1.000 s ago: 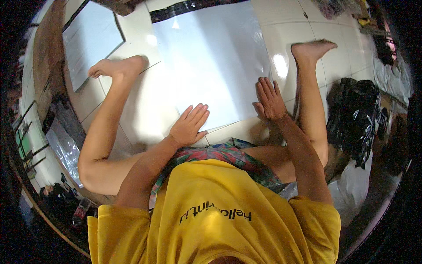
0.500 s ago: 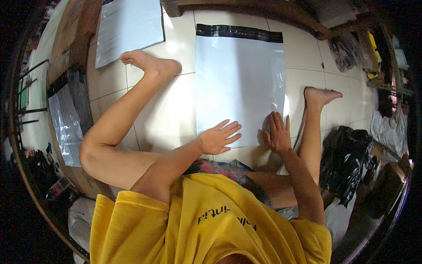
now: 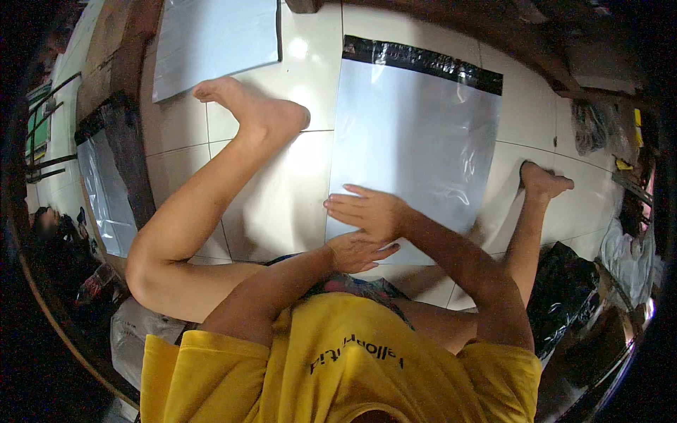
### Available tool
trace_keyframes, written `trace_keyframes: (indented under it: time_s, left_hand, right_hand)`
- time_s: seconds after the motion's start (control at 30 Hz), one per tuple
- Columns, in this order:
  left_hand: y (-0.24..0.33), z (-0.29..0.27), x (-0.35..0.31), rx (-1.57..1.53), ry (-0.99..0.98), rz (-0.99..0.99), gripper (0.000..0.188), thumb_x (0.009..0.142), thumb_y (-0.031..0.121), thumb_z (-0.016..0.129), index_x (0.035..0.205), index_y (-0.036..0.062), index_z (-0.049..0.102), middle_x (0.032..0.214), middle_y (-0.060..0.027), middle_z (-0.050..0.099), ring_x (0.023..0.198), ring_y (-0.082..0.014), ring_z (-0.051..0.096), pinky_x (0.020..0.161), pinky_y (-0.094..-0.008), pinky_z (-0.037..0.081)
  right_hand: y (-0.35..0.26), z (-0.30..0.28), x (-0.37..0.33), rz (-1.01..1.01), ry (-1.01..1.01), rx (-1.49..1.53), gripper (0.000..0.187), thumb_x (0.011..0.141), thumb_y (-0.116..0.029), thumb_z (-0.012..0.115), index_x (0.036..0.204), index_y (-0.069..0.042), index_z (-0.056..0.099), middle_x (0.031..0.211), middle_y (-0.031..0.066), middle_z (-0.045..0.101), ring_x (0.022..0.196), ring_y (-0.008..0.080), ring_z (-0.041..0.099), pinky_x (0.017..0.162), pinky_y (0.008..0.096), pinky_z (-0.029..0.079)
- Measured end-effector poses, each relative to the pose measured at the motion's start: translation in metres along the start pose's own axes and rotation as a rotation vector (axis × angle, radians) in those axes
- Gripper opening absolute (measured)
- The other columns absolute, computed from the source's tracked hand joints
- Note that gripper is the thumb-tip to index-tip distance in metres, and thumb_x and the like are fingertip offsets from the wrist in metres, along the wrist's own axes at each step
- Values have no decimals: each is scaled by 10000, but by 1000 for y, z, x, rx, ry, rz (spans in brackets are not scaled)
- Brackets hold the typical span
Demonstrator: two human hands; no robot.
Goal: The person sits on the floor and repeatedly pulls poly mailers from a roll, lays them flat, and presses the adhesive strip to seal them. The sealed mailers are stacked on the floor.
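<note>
A pale plastic mailer bag with a black strip along its far edge lies flat on the tiles between my legs. Over its near left corner is my right hand, palm down, fingers stretched out to the left. Just below it my left hand points right at the bag's near edge, fingers extended. The hands overlap at the wrist and fingers, and neither grips anything. Whether they press on the bag or hover slightly above it, I cannot tell.
More pale mailers lie beyond my left foot. Another black-edged mailer rests on brown cardboard at the left. A black plastic bag and a whitish plastic bag lie at the right. Dark wooden beams run along the far side.
My right hand has swept left from the bag's near right corner to its left side. My left hand has come slightly nearer to me. The view has shifted, so the bag appears farther right.
</note>
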State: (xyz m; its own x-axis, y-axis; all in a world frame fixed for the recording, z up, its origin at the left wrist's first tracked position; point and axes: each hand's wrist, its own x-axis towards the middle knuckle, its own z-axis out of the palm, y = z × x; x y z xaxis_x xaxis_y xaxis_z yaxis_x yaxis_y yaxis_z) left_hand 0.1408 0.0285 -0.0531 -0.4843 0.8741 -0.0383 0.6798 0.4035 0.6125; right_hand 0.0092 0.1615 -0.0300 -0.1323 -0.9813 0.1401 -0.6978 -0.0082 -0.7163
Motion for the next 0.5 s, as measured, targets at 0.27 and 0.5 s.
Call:
trace_keyframes:
  time_s: [0.27,0.5]
  left_hand:
    - [-1,-12,6,85,-14,44,662,903,411,592,1460,86,446,1568,-151,363,1468,-312,303,1189,-489,226]
    - [-1,-14,1,120,-26,49,667,913,423,580,1463,74,438,1573,-170,343,1475,-318,277,1202,-494,199]
  right_hand:
    - [122,-86,44,67,8,-278,841,785,-284,788,1473,10,404,1547,179,401,1453,285,362,1216,501,247]
    - [149,-131,63,131,-57,-459,739,911,-293,665,1510,-5,343,1598,157,315,1497,274,266,1233,487,185]
